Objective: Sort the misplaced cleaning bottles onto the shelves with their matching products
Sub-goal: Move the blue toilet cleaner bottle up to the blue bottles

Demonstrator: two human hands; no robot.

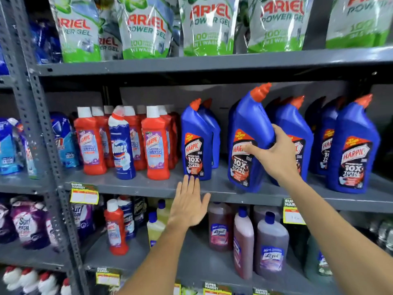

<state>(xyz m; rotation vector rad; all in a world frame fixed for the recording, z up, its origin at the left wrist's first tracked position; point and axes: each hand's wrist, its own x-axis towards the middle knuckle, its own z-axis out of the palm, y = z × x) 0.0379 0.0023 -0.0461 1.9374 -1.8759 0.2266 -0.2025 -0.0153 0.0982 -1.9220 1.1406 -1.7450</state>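
**Gripping a blue Harpic bottle on the middle shelf**

Head view: the right hand (274, 154) is wrapped around the side of a blue Harpic bottle (246, 141), thumb across the label, fingers behind the body. The bottle is tilted and sits on the middle shelf (131, 185) among other blue Harpic bottles — one to its left (196, 141), more to its right. The left hand (188, 204) is flat, fingers together and extended, thumb out, holding nothing, fingertips at the shelf's front edge. Further left, a blue Domex bottle (122, 143) stands among red Harpic bathroom cleaner bottles (155, 143) — one red bottle (116, 227) stands on the lower shelf beside Lizol bottles (272, 245)
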